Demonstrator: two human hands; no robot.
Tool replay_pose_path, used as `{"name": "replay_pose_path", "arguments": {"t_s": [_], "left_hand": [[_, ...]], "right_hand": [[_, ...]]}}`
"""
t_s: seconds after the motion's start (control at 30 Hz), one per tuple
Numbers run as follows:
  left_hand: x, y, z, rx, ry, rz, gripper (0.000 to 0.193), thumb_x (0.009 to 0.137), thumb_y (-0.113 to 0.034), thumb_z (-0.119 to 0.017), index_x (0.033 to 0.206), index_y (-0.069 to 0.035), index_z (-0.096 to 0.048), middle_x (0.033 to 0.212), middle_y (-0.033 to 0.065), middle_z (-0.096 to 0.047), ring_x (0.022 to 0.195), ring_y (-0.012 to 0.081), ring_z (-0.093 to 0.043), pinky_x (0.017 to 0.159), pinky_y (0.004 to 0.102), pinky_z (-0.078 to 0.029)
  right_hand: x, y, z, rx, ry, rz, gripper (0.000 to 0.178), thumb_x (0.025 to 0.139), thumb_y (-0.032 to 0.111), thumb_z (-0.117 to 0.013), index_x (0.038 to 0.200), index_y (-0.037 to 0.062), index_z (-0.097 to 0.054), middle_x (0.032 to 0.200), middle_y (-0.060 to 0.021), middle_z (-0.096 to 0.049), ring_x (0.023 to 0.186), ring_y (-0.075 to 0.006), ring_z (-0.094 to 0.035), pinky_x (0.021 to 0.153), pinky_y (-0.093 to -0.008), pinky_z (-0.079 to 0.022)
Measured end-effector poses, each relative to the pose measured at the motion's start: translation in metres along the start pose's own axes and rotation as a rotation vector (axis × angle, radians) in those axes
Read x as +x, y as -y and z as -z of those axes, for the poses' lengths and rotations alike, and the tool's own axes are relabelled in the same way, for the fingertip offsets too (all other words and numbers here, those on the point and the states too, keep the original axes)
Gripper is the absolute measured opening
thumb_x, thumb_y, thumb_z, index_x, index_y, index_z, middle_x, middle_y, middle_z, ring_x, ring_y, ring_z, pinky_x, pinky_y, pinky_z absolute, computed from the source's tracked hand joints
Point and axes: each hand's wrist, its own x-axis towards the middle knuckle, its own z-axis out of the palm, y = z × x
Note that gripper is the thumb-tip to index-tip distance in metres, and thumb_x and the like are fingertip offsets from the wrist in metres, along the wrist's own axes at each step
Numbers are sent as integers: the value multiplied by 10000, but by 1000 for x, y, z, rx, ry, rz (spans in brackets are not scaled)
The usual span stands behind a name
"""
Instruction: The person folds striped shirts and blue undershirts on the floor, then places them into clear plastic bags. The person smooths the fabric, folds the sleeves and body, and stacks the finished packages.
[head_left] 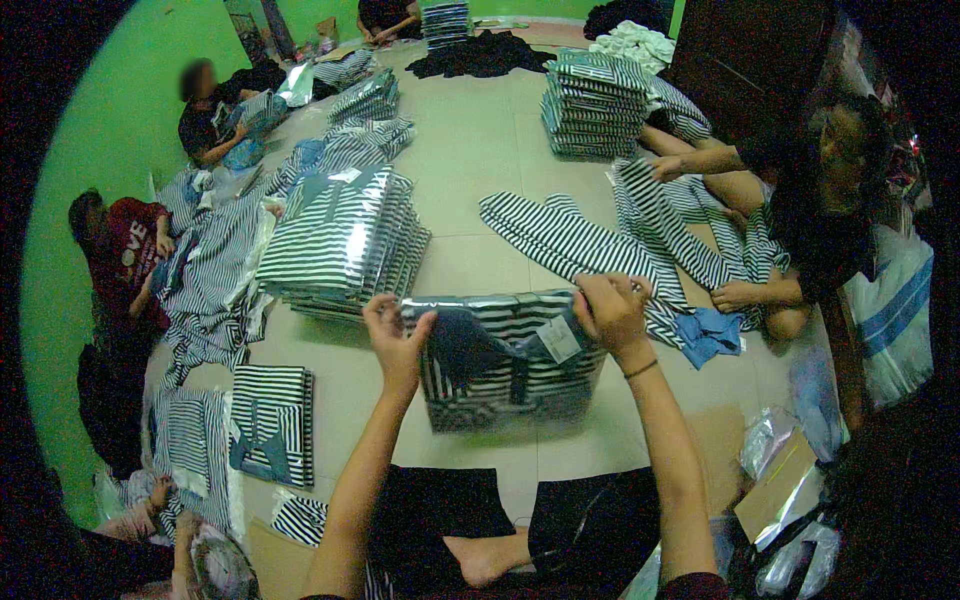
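Over the floor in front of me, a folded black-and-white striped shirt in a clear plastic bag point(508, 385) hangs upright between my hands. It has a blue-grey collar part and a white tag point(558, 340). My left hand point(398, 345) holds the top left corner of the bag, with thumb and fingers around its edge. At the top right corner, my right hand point(618, 315) is closed on the bag's edge. Just beyond my left hand stands a tall stack of bagged striped shirts point(335, 240). The lower part of the held shirt is slightly blurred.
Several people sit around the tiled floor. One at the right handles striped garments point(590, 240). Another stack of bagged shirts point(595, 105) stands at the far right. Folded striped shirts point(270, 425) lie at left. Cardboard and plastic point(780, 490) lie at lower right.
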Motion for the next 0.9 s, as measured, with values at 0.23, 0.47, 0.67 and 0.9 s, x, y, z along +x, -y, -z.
{"name": "replay_pose_path", "arguments": {"t_s": [0.23,0.47,0.67,0.9], "left_hand": [[-93,102,-19,1124,497,77,514,781,-276,-465,1216,-44,-320,1266,237,-241,1178,375,-211,931,515,-176],[-163,120,-20,1086,712,-152,482,785,-290,-434,1247,-204,-326,1320,148,-202,1212,337,-172,928,553,-119],[-157,119,-23,1076,708,-100,500,765,-284,-457,1244,-212,-333,1329,114,-201,1221,316,-163,935,545,-103],[-165,134,-18,1044,718,-97,513,762,-290,-461,1249,-213,-321,1328,115,-202,1211,319,-189,931,545,-118]], "right_hand": [[-121,112,-62,125,670,-571,486,774,338,-444,1214,148,-363,1299,-87,-268,1206,-284,-203,945,-528,-115],[-180,159,-67,192,682,-599,502,792,364,-421,1254,204,-308,1334,-101,-185,1220,-331,-137,887,-626,-61],[-170,156,-69,184,747,-592,504,790,339,-424,1253,179,-309,1329,-115,-191,1212,-352,-144,880,-630,-71],[-178,159,-75,192,754,-609,548,764,342,-434,1269,198,-276,1342,-91,-168,1228,-321,-128,890,-624,-62]]}}
